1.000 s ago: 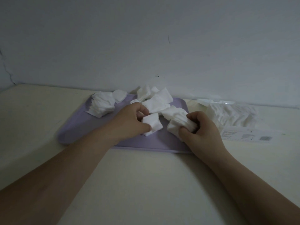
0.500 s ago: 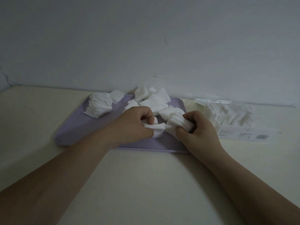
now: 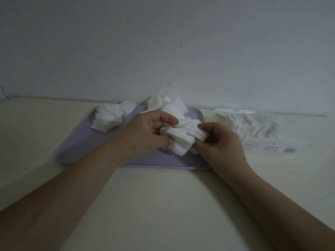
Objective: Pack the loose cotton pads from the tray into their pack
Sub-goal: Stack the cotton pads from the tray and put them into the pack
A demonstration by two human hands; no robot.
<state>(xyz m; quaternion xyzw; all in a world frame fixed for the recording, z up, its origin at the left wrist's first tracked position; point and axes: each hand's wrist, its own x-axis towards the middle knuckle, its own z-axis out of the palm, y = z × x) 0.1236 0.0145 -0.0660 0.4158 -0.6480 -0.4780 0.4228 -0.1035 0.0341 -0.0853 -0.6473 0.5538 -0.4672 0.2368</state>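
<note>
1. A lavender tray (image 3: 81, 142) lay on the cream tabletop (image 3: 154, 205), with its far edge close to the grey wall (image 3: 163, 42).
2. The left hand (image 3: 145, 134) was above the middle of the tray. Its grip was closed on the bundle of cotton pads (image 3: 183, 138), with the thumb on the near side and the fingers curled over the bundle's left end.
3. The right hand (image 3: 221, 144) was above the tray's near right part. Its grip was closed on the same bundle, with the fingers curled round its right end.
4. The bundle was an uneven, fanned sheaf of white square pads, held between the 2 hands over the right half of the tray. Whether it touched the tray could not be determined.
5. A stack of pads (image 3: 108, 116) sat at the tray's far left corner.
6. Loose pads (image 3: 170, 105) lay heaped at the middle of the tray's far edge, beyond the left hand.
7. The pack (image 3: 253, 125), clear and holding white pads, lay on the tabletop just right of the tray. It carried a printed label (image 3: 268, 147) on its near side, and the print was too small to read.
</note>
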